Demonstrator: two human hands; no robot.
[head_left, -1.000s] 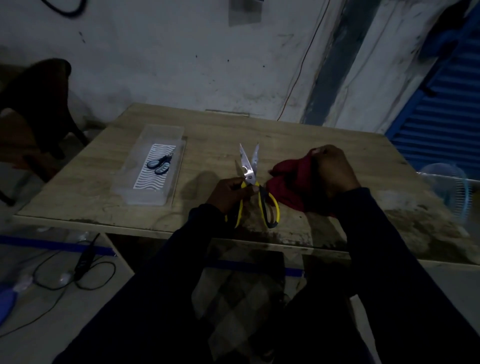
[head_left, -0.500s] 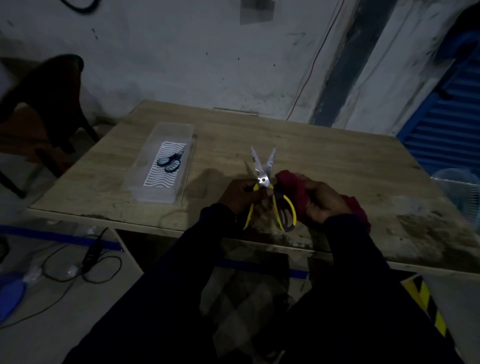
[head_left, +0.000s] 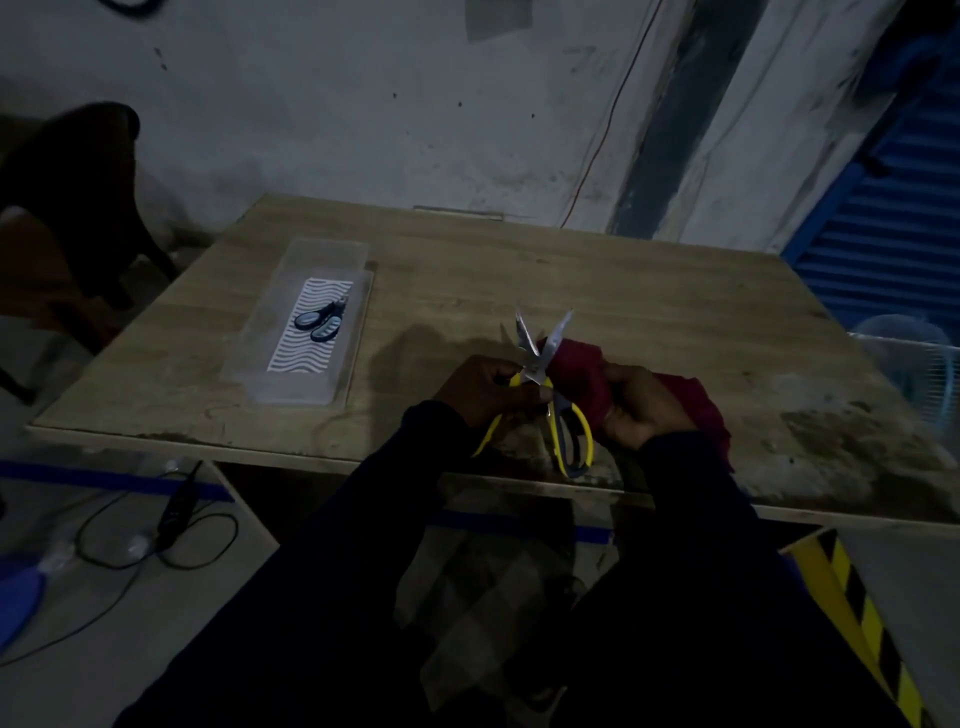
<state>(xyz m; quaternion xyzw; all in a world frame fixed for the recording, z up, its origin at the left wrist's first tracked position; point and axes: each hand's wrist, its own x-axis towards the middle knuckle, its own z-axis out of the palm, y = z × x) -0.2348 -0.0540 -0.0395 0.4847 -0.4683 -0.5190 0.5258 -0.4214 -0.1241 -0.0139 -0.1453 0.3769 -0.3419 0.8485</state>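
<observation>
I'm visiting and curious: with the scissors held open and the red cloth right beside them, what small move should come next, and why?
Probably draw the red cloth up along the blade beside it, toward the tip. The left hand holds the yellow scissors open, blades pointing up. The right hand holds the bunched cloth at that blade near the pivot, with bare metal above it.

Dark navy long sleeves (head_left: 332, 597), bare hands, checked garment below

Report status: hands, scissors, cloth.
Left grip holds scissors at the pivot, blades open. Right grip holds cloth against the blades. Tray with small tool sits apart, left.
</observation>
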